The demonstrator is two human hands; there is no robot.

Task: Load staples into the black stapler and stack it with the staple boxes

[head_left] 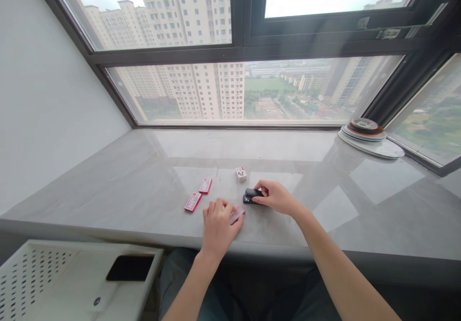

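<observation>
My right hand (277,196) is closed around a black stapler (249,196), which rests on the grey stone sill. Just left of it, near the front edge, my left hand (218,222) grips a small pinkish-white box (236,214), partly covered by the fingers. Two flat red-and-white boxes, a nearer box (193,202) and a farther box (205,185), lie beyond my left hand with their corners close together. Behind the stapler stands a small white box (241,174) with red and dark print.
A stack of plates (382,148) sits at the far right against the window frame. Below the sill at left, a white perforated surface (65,282) carries a black phone (130,268). The sill (118,181) meets a white wall on the left and a window at the back.
</observation>
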